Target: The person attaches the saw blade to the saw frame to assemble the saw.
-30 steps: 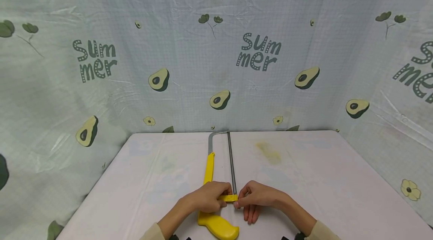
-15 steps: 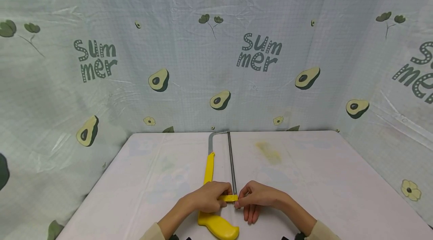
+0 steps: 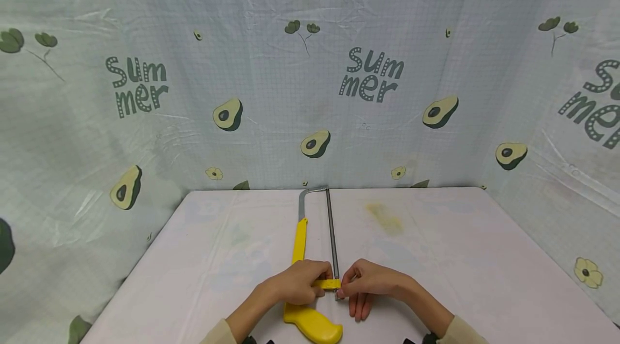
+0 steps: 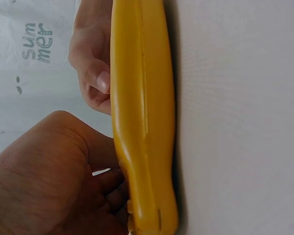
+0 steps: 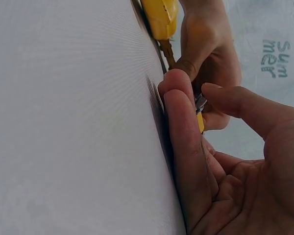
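Observation:
A hacksaw lies on the table, its yellow handle (image 3: 317,325) toward me and its grey bow end at the far edge. The dark blade (image 3: 331,233) runs along its right side into a yellow blade holder (image 3: 327,284). My left hand (image 3: 301,281) grips the hacksaw at that holder, thumb and fingers on either side. Thumb and index finger of my right hand (image 3: 375,281) pinch a small metal tension nut (image 5: 200,102) at the holder's near end. The right hand's other fingers (image 5: 186,132) hang lower, close to the tabletop. In the left wrist view the handle (image 4: 144,98) hides part of both hands.
The table (image 3: 436,241) is covered in a pale cloth with a yellowish stain (image 3: 386,219) right of the blade. A printed curtain (image 3: 271,75) with avocados stands behind the table and along both sides.
My right fingertips have shifted slightly at the nut, and more of its metal shows below the yellow holder. The left hand and the hacksaw stay in place.

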Tool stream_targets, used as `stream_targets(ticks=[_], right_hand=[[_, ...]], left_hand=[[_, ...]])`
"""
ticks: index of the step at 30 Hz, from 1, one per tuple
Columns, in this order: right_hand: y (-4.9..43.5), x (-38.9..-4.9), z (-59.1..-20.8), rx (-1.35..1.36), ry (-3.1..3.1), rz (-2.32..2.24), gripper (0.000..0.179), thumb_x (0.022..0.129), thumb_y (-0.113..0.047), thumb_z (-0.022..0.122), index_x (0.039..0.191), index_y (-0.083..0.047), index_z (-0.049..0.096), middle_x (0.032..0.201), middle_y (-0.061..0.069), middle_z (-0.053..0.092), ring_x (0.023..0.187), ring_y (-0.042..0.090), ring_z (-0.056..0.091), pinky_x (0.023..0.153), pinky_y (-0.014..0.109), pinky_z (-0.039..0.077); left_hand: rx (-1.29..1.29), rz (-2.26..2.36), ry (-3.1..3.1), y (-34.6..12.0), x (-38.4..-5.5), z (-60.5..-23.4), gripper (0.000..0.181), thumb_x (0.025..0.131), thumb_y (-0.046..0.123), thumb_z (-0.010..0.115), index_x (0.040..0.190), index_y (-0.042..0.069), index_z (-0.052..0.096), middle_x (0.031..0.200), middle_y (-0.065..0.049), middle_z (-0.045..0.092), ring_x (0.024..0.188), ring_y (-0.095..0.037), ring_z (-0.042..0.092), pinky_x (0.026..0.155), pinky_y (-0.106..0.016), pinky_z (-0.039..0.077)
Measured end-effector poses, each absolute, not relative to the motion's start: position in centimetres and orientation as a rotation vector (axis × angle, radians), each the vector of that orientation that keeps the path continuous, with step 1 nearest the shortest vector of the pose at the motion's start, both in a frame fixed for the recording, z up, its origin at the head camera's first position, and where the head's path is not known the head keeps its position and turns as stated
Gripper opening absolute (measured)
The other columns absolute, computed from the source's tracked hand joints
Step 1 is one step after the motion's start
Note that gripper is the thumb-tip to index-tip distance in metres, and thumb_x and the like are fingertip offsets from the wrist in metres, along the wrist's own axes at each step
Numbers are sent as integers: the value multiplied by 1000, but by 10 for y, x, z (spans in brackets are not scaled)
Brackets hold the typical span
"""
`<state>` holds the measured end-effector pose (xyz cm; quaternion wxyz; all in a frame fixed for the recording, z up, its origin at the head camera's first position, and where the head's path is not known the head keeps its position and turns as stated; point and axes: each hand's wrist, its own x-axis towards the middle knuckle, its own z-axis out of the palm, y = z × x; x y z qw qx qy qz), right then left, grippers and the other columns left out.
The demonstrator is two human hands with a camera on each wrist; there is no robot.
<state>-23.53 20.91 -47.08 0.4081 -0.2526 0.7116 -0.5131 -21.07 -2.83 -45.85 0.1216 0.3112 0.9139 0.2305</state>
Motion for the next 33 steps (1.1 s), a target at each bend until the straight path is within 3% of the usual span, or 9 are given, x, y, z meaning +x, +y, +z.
stream_targets(ticks=[33], right_hand=[[210, -237, -473, -607, 1770, -1321, 14, 96, -13, 67, 101, 0, 67, 69, 5, 73, 54, 9, 70, 53, 24, 57]], left_hand=[[894, 689, 2652, -28, -213, -460, 21, 92, 10, 72, 104, 23, 61, 85, 13, 55, 78, -2, 49, 75, -19, 44]])
